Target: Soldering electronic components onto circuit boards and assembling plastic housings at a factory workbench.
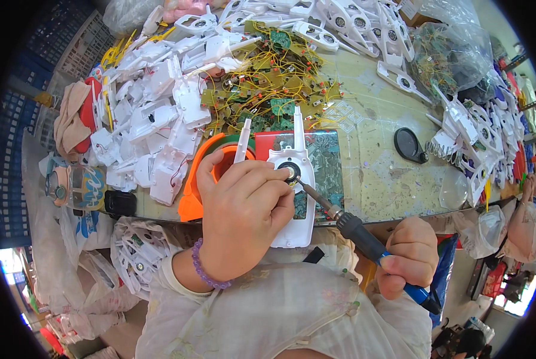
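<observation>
My right hand [408,257] is wrapped round the blue-and-black handle of a soldering iron [359,232]. Its metal tip reaches up and left to a round black speaker [290,172] in a white plastic housing [298,230]. My left hand [244,206] lies over the left side of this housing, fingers bent and closed, fingertips pressed at the speaker. Whether a thin wire is pinched there, I cannot tell. Under the housing's upper part is a red-edged pad with a dark patterned surface [327,158]. Left of it, partly behind my hand, sits an orange roll-shaped holder [191,190].
Green circuit boards with yellow wires [280,78] are heaped beyond the pad. White plastic shells [154,119] pile up at left; more housings [483,131] lie at right. A black round lid [408,145], a bottle [76,186] and a bag of housings [139,254] are nearby.
</observation>
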Demonstrator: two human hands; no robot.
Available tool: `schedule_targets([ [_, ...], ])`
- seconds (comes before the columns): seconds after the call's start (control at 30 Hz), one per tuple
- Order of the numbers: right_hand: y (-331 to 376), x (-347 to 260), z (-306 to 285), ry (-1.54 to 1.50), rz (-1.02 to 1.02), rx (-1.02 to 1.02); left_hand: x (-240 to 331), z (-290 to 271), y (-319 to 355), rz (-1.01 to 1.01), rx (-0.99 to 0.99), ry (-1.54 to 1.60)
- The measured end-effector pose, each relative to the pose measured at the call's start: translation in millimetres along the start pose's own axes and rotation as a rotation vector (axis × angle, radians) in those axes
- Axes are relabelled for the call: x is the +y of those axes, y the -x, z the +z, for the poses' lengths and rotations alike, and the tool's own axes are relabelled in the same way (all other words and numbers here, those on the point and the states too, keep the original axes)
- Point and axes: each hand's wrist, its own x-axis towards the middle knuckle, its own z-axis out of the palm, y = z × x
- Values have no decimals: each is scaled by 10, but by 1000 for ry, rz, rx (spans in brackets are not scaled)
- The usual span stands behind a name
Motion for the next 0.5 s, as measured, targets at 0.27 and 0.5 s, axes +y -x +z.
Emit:
schedule_targets([
  [0.27, 217, -25, 22, 67, -13, 152, 7, -2, -14, 2, 9, 6],
  [0.5, 327, -128, -121, 96, 253, 391, 7, -20, -29, 9, 2, 17],
])
